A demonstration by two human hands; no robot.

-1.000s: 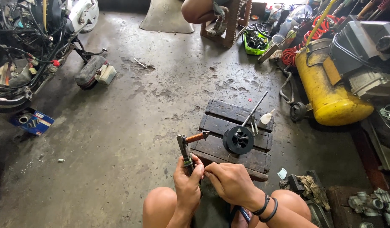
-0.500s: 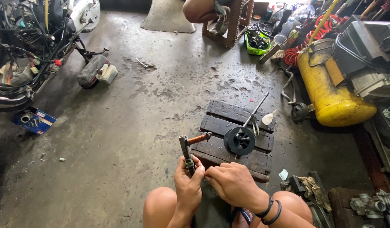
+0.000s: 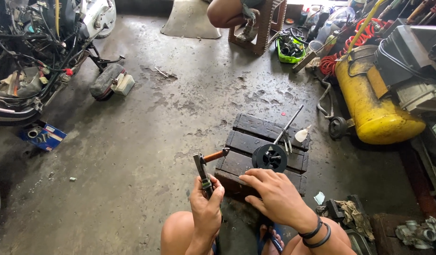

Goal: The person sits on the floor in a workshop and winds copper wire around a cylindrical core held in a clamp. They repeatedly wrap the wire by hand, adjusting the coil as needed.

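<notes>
Left hand (image 3: 206,208) is gripping a grey metal tool (image 3: 202,173) upright, while the open, empty right hand (image 3: 273,196) is resting nearer the black round part (image 3: 270,157) lying just ahead on the wooden block (image 3: 263,130).

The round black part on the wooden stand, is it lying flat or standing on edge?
Lying flat. The round black part shows its open face and inner ribs upward, resting on the slats of the dark wooden stand, just beyond the right hand.

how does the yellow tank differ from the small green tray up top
The yellow cylindrical metal tank is far bigger and lies on its side, closed; the small bright green plastic tray is shallow, open-topped and holds dark parts. The tank is rounded, the tray boxy. Both rest on the concrete floor.
</notes>
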